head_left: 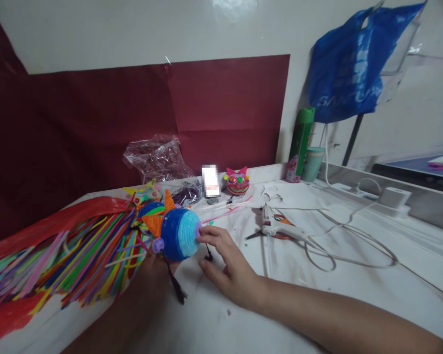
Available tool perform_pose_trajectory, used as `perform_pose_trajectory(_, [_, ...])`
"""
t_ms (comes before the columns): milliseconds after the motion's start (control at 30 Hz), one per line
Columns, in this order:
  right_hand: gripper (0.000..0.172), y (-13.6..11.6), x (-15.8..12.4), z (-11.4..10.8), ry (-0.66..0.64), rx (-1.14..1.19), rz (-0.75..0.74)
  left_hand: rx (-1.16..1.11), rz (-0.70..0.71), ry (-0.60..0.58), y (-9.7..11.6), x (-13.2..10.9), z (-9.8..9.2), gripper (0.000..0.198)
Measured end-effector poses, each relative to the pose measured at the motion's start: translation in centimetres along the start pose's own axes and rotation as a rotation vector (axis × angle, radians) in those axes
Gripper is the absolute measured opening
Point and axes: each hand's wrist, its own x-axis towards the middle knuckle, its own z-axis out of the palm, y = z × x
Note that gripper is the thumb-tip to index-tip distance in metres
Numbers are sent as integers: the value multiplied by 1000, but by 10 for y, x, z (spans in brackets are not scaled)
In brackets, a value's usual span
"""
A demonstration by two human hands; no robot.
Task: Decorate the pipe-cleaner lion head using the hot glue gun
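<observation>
A round craft figure wound in dark blue and light blue pipe cleaners is held above the table. It has orange pointed ears, a purple round tip and black tassels hanging down. My left hand, in shadow and partly hidden behind the figure, grips it from the left and below. On the other side my right hand has its fingertips at the purple tip, fingers stretched and thumb apart. Left of the figure lies a big spread of coloured pipe cleaners on red plastic.
A white glue gun with its cable lies right, over orange-handled scissors. Toward the back are a pink craft head, clear plastic wrap, a green spray can and a teal cup. A blue bag hangs above.
</observation>
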Motion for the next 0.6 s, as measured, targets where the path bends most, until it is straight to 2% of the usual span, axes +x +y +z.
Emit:
perform_pose_trajectory(67, [2, 1, 3, -2, 38, 32, 105, -84, -23, -8, -5, 3, -7, 57])
perform_pose_trajectory(133, [17, 4, 5, -2, 49, 75, 248, -161, -7, -34, -11, 6, -19, 55])
perform_pose_trajectory(200, [24, 9, 6, -1, 45, 137, 354, -330, -11, -141, -18, 11, -31, 53])
perform_pose_trajectory(300, [32, 18, 7, 0, 68, 204, 443, -576, -36, -321, -26, 17, -46, 55])
perform_pose_trajectory(400, [40, 23, 9, 0, 87, 206, 505, -696, -27, -422, -31, 19, -50, 54])
perform_pose_trajectory(500, [47, 25, 9, -1, 74, 176, 538, -715, -4, -442, -32, 20, -49, 55])
perform_pose_trajectory(600, [50, 26, 9, -2, 72, 168, 566, -672, -23, -334, -32, 18, -46, 60])
